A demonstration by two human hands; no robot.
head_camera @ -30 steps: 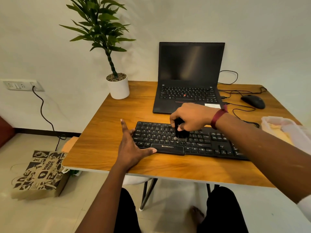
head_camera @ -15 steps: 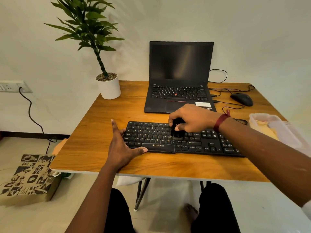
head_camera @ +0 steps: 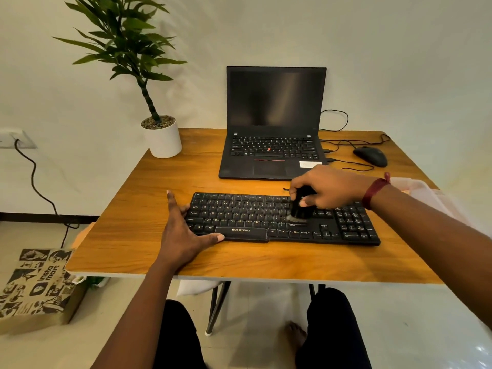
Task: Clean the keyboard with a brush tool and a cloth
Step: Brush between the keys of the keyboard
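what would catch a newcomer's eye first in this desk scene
First, the right hand gripping a black brush with its bristles down on the black keyboard at the front of the wooden table, right of the letter keys. The left hand lies flat at the keyboard's left end, bracing it. Behind stand an open laptop with a dark screen and, at the back left corner, a potted plant.

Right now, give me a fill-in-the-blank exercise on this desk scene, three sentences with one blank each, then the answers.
1. The right hand holds a small black ____ against the black desktop keyboard.
2. The left hand braces the keyboard's ____ end.
3. The black laptop behind the keyboard has its lid ____.

Missing words: brush; left; open
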